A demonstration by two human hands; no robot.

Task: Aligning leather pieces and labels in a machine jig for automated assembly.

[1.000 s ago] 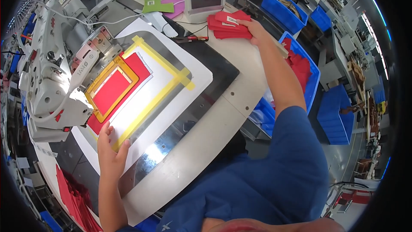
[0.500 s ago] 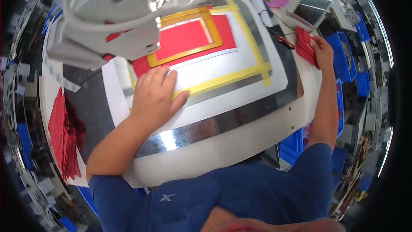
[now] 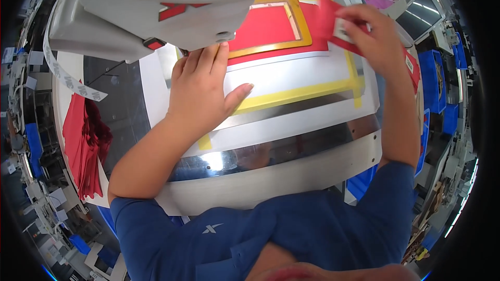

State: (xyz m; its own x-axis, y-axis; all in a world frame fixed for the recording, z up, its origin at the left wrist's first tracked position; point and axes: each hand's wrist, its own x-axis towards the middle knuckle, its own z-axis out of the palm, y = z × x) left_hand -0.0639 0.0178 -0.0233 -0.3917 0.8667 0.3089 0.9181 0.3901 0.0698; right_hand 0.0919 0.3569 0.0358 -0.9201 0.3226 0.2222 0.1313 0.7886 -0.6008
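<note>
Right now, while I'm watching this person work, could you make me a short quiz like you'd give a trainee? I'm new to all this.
1. Which hand holds the red piece with the white label?

2. What colour is the flat frame lying over the red cloth?
A) green
B) purple
C) amber-yellow

3. True or false: the left hand is palm down, with its thumb spread away from the fingers.

Key:
1. The right hand.
2. C.
3. True.
</note>
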